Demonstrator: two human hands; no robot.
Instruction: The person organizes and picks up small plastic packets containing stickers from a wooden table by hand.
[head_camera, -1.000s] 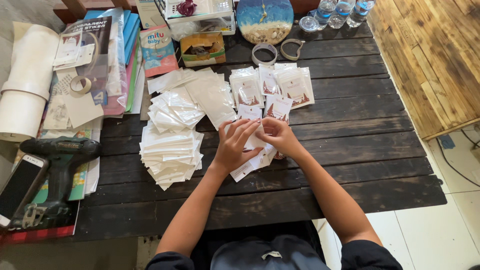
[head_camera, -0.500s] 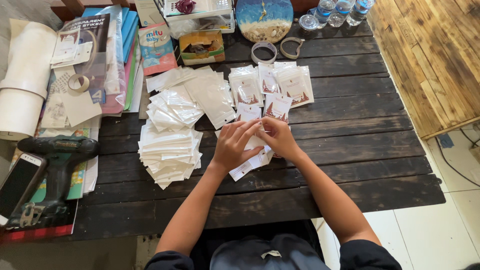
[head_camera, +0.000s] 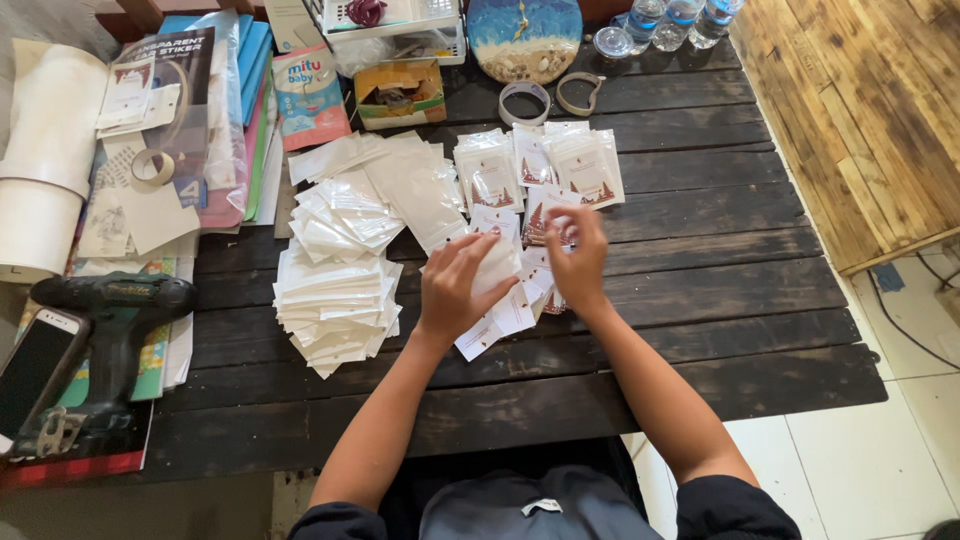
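My left hand (head_camera: 452, 292) lies on a small white pouch (head_camera: 497, 266) at the middle of the dark wooden table (head_camera: 700, 300), fingers closed over it. Just to its right, my right hand (head_camera: 580, 258) reaches forward, its fingertips touching small printed cards (head_camera: 540, 212) spread flat on the table. More loose cards and slips (head_camera: 510, 315) lie under and between both hands. Filled clear packets (head_camera: 585, 165) lie in a row beyond the cards.
A heap of empty white pouches (head_camera: 335, 300) lies left of my hands. A cordless drill (head_camera: 110, 310) and a phone (head_camera: 35, 365) sit at far left near paper rolls (head_camera: 40, 150). Tape rings (head_camera: 525, 100), a small box (head_camera: 400, 92) and bottles (head_camera: 670, 18) stand at the back.
My hands, which were together over one packet, have come apart. The right hand has moved forward onto the cards while the left stays on the pouch.
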